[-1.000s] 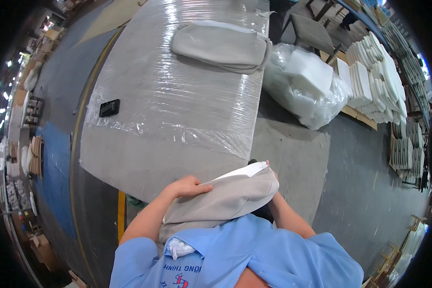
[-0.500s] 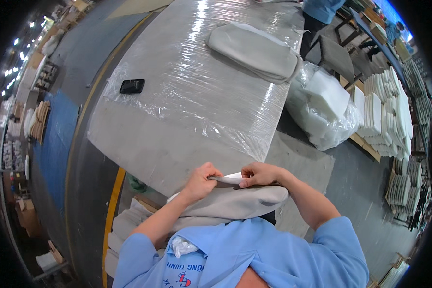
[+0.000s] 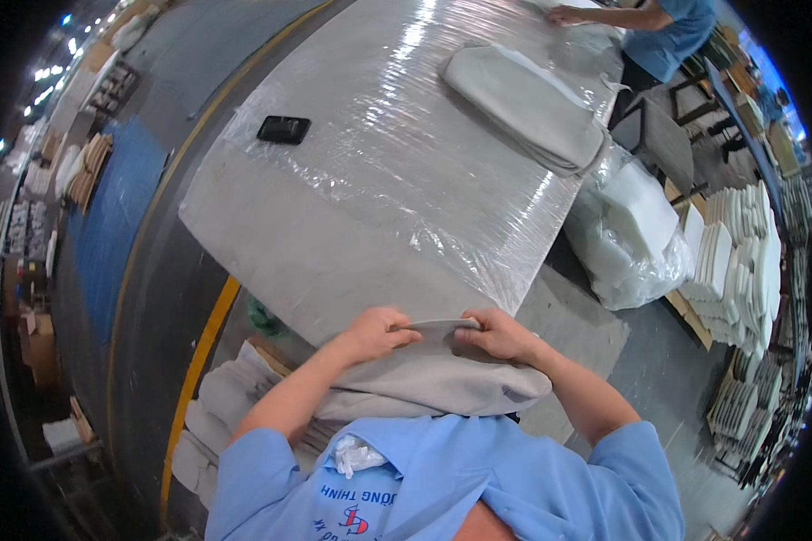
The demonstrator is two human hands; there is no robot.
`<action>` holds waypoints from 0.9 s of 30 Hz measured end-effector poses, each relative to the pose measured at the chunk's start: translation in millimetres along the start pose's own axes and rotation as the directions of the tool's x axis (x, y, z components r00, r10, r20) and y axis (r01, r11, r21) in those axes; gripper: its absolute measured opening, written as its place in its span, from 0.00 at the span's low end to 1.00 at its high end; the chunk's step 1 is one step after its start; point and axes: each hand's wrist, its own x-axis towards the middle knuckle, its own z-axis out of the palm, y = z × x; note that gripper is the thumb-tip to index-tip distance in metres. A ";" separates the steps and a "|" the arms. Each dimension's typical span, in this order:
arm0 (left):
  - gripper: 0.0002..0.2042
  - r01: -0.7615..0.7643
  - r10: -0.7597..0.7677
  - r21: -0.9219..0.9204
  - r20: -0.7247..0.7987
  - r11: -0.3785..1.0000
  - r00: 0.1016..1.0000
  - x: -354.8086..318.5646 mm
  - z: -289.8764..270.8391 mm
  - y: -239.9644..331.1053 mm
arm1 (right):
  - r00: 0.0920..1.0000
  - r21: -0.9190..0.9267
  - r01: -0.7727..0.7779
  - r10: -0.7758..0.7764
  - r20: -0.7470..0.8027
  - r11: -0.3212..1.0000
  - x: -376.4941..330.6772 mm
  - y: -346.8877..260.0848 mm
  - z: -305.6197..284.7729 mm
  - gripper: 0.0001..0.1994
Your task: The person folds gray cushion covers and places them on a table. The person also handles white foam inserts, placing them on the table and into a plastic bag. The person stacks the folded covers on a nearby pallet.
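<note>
Against my body, at the near edge of the table, lies a light grey cushion cover (image 3: pixel 442 388), its fabric bulging and folded. My left hand (image 3: pixel 373 334) pinches its upper edge between thumb and fingers. A short way to the right, my right hand (image 3: pixel 499 335) grips the same edge, and the fabric stretches in a thin line between both hands. Whatever fills the cover is hidden. Farther off on the table rests a similar grey cushion piece (image 3: pixel 525 108), with a strip of white along its far side.
Clear plastic film covers much of the table (image 3: pixel 271 248), where a black phone (image 3: pixel 284 130) lies. A plastic bag of white padding (image 3: pixel 627 225) stands to the right, near stacked white pads (image 3: pixel 735 261). Grey pieces (image 3: pixel 235 392) pile at my left. A co-worker's arm (image 3: pixel 613 16) reaches over the far end.
My hands have drawn the cover's edge together, and the white inside it no longer shows. The view has shifted, and a co-worker's arm now appears at the far end.
</note>
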 end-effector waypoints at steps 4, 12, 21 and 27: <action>0.20 0.201 -0.173 -0.252 0.128 0.947 0.977 -24.7 -8.5 -58.3 | 0.988 -0.150 -0.119 0.102 -0.120 0.981 5.6 7.6 3.9 0.12; 0.19 0.324 -0.395 -0.243 -0.363 0.914 0.844 -27.8 8.8 -102.0 | 0.970 -0.429 -0.228 0.165 -0.180 0.874 22.5 31.0 11.6 0.14; 0.14 -0.218 -0.061 -0.455 -0.523 0.863 0.850 -162.4 131.2 -158.9 | 0.995 -0.397 0.072 -0.039 0.091 0.915 -95.7 -93.3 -10.1 0.39; 0.22 -0.187 -0.322 -0.902 -0.324 0.390 0.890 -114.4 140.0 -109.5 | 0.985 -0.802 0.108 -0.173 0.006 0.588 -79.0 -107.0 69.2 0.42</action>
